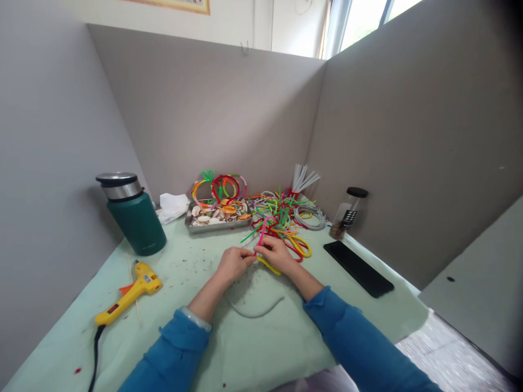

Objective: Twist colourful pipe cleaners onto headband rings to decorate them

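Note:
My left hand (236,263) and my right hand (274,253) meet over the middle of the table, fingers pinched together. Between them is a pink pipe cleaner (262,231), whose upper end curls above my right hand. A yellow pipe cleaner (268,265) sticks out below the fingertips toward the right; where the two join is hidden by my fingers. Just under my hands a grey pipe cleaner (257,316) lies curved on the cloth. Behind them spreads a tangled pile of coloured pipe cleaners (281,209).
A metal tray (218,227) of shells stands at the back, with coloured rings (225,188) behind. On the left are a green flask (137,220) and a yellow glue gun (129,296) with its cord. A black phone (358,269) and a clear bottle (347,215) are at right.

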`<action>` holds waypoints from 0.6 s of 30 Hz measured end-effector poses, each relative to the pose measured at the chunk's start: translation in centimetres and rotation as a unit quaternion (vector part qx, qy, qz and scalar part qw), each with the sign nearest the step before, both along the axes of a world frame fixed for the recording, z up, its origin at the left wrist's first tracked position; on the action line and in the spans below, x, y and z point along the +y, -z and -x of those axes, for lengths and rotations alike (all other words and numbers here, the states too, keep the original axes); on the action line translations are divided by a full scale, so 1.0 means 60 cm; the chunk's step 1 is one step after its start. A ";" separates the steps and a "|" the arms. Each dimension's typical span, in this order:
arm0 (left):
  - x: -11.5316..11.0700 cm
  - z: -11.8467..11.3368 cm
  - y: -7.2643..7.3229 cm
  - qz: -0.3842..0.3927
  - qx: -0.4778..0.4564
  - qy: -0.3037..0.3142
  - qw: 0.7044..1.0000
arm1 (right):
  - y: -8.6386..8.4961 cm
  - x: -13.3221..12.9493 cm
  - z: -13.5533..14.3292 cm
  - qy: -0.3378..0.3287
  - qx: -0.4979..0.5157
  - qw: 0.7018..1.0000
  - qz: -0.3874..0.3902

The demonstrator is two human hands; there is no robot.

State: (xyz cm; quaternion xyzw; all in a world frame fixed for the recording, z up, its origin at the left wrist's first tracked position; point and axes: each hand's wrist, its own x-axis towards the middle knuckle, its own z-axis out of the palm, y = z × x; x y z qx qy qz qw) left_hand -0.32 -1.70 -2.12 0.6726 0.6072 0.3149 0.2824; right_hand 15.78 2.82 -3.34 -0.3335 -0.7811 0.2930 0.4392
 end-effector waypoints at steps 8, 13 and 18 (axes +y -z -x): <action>0.003 0.007 0.003 0.005 0.025 0.001 1.000 | 0.000 -0.014 0.002 -0.071 -0.053 0.989 -0.121; 0.002 0.012 -0.002 0.030 -0.051 0.016 0.998 | -0.005 -0.013 -0.003 -0.092 -0.079 0.978 -0.172; -0.003 0.011 -0.007 0.091 -0.148 0.020 0.985 | -0.009 -0.015 -0.006 -0.087 -0.097 0.968 -0.216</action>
